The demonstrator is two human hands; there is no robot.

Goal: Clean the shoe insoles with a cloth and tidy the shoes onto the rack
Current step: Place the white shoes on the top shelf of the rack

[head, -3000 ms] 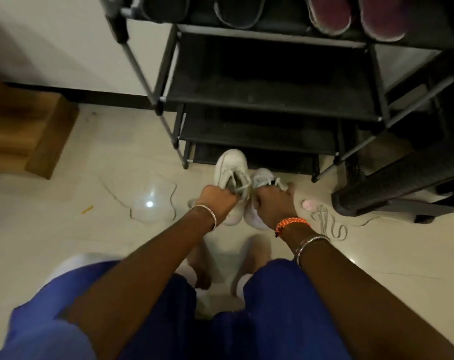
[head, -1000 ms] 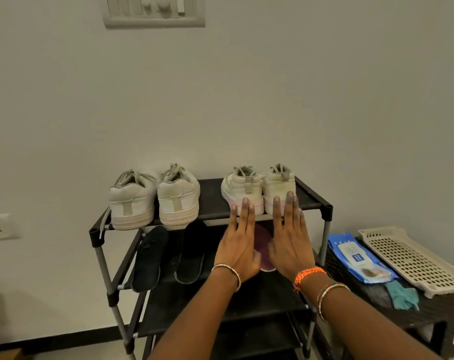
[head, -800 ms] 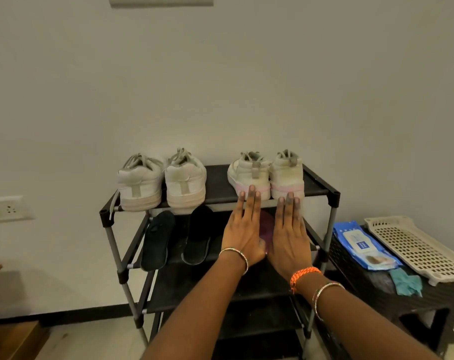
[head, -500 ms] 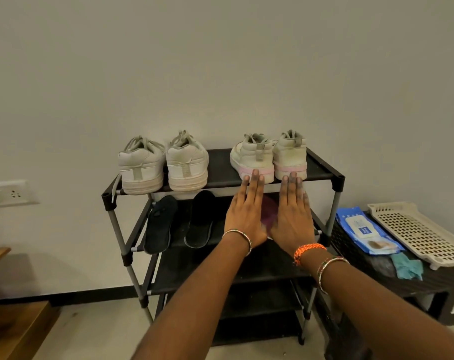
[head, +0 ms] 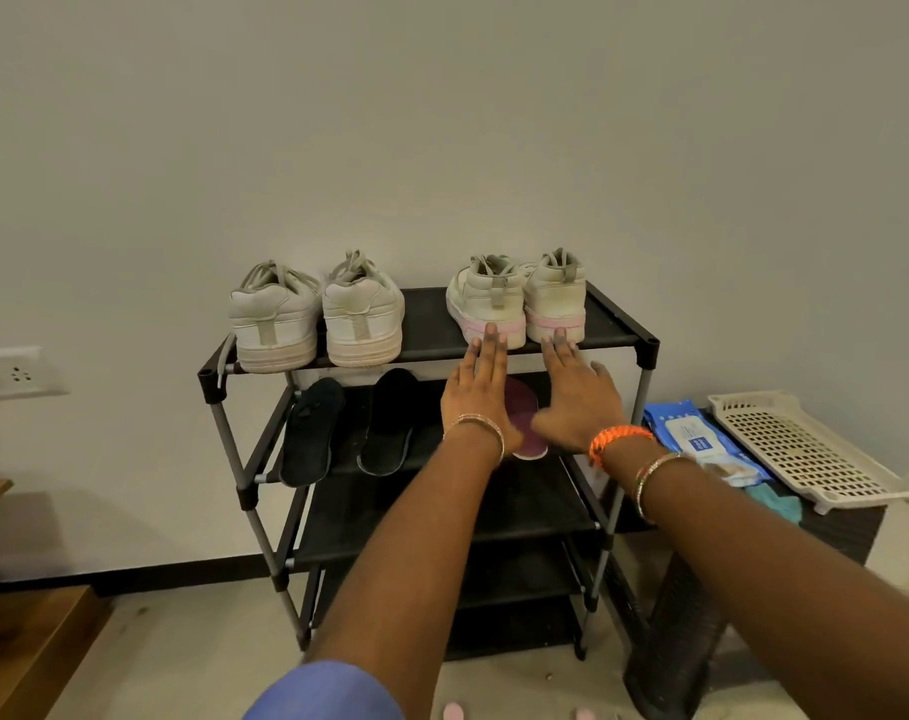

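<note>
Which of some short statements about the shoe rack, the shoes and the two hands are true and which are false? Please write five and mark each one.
1. Two pairs of pale sneakers stand on the top shelf of the rack. True.
2. The left hand grips a cloth. False: its fingers are straight and hold nothing.
3. The pink-soled pair is the right-hand one, with heels toward the camera. True.
4. The black insoles lie on the floor. False: they lie on the second shelf.
5. The right hand holds the blue wipes pack. False: the pack lies on the dark stand beside the rack.
</note>
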